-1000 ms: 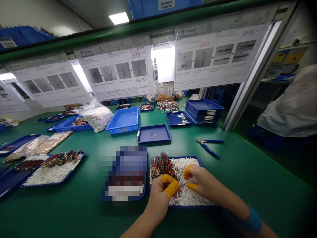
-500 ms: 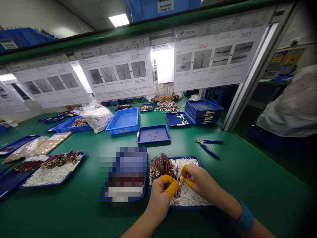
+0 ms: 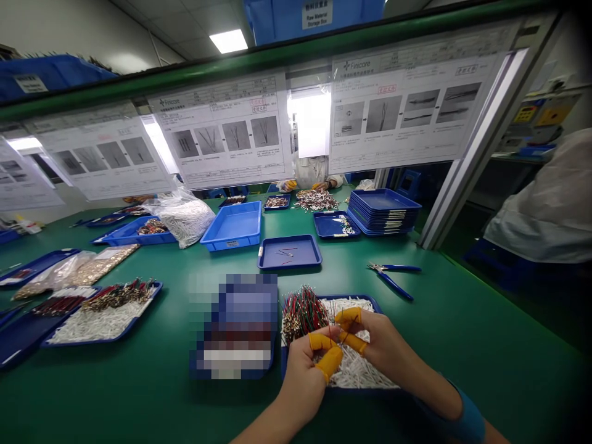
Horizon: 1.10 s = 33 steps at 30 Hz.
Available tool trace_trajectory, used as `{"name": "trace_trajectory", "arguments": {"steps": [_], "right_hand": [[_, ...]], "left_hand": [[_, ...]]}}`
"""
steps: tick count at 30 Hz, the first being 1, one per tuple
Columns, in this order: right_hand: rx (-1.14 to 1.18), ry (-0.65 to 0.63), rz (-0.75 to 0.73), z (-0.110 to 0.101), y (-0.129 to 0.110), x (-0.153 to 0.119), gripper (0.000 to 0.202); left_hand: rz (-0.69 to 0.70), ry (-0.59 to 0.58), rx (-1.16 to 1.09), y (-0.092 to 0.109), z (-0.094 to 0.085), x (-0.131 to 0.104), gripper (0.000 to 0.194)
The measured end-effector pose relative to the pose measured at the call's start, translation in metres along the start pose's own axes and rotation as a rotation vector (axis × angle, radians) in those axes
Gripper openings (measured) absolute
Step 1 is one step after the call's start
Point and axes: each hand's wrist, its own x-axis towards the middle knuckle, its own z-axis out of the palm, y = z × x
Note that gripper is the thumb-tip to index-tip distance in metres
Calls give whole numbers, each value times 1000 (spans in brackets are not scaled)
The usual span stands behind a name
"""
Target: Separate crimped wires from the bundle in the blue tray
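My left hand (image 3: 311, 367), with yellow finger cots on thumb and forefinger, is closed in a pinch on thin wires (image 3: 331, 330) over the blue tray (image 3: 342, 390). Beside it my right hand (image 3: 372, 336), also in yellow finger cots, pinches the same thin dark and red wires; the fingertips of both hands nearly meet. Below them the tray holds many short white tubes (image 3: 361, 367). At its left end lies a thick bundle of red, green and black wires (image 3: 303, 314) with metal ends. My fingers hide exactly how the wires are gripped.
A blurred-out tray (image 3: 240, 327) stands left of my hands. Behind are a shallow tray (image 3: 290, 253) with a few wires, blue-handled cutters (image 3: 393, 277), stacked trays (image 3: 385, 209) and a blue bin (image 3: 232, 227). Across the table, a co-worker's gloved hands (image 3: 305, 185) are near a pile of parts.
My two hands have come closer together, the right shifting slightly left and the left slightly right, with wires between the fingertips. The co-worker's hands have moved apart. The view has shifted slightly.
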Motion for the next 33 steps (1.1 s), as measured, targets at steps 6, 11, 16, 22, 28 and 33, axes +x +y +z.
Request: {"name": "trace_trajectory", "arguments": {"steps": [6,11,16,22,28,33], "right_hand": [[424,-9,102,-3,-5,2,23],[845,155,311,-9,-2,4,42],[946,211,316,-16,-2,3,52],[953,261,309,-18,-5,2,56],[922,284,304,-19,-7,3,57],[898,282,296,-19,-9,2,55]], "left_hand": [[12,3,-72,6,-1,-2,39],[14,70,-68,12,-4,1,32],[11,22,-61,10,-3,2,28],[2,9,-88,9,-1,1,28],[19,-22,-65,7,-2,0,26],[33,-34,-46,8,-2,1,24]]}}
